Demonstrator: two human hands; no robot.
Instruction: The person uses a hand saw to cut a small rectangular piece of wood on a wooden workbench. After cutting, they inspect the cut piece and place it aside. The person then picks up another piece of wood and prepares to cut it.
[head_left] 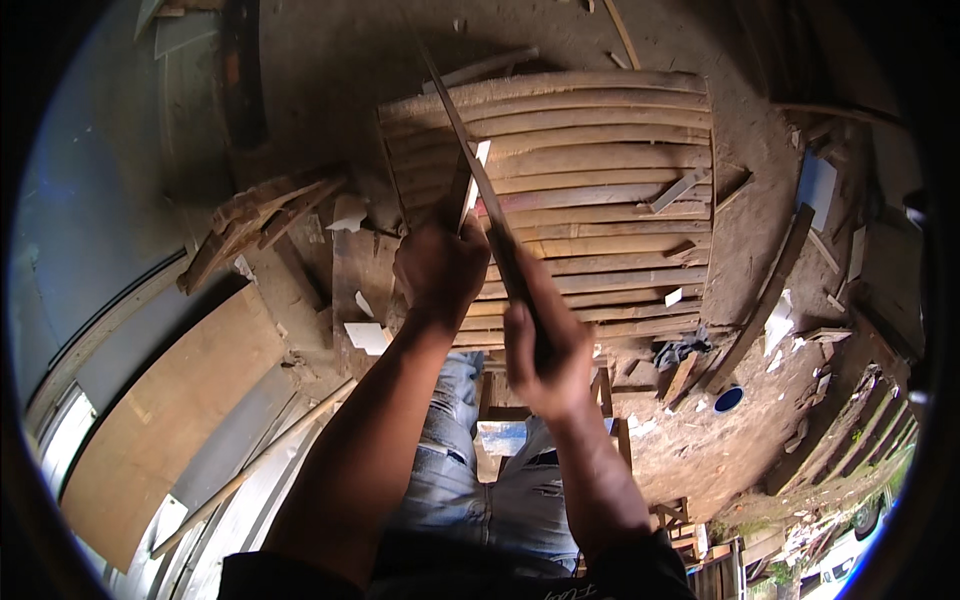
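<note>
My right hand (pixel 550 350) is closed around the handle end of a long, dark, narrow blade (pixel 497 205). The blade points away from me and thins toward its far end; whether its edge has teeth cannot be made out. My left hand (pixel 440 265) grips a short strip with a bright white face and a dark side (pixel 480 160), probably wood. The blade crosses close against this strip, or touches it. Both hands are above the near left part of a low slatted wooden platform (pixel 590 157). My right hand is slightly blurred.
Small wood offcuts (pixel 680 190) lie on the slats. A plywood board (pixel 175 430) leans at the left, with a rough wooden piece (pixel 255 215) beyond it. To the right are a curved plank (pixel 775 290), a round blue container (pixel 728 399) and dark cloth (pixel 680 348).
</note>
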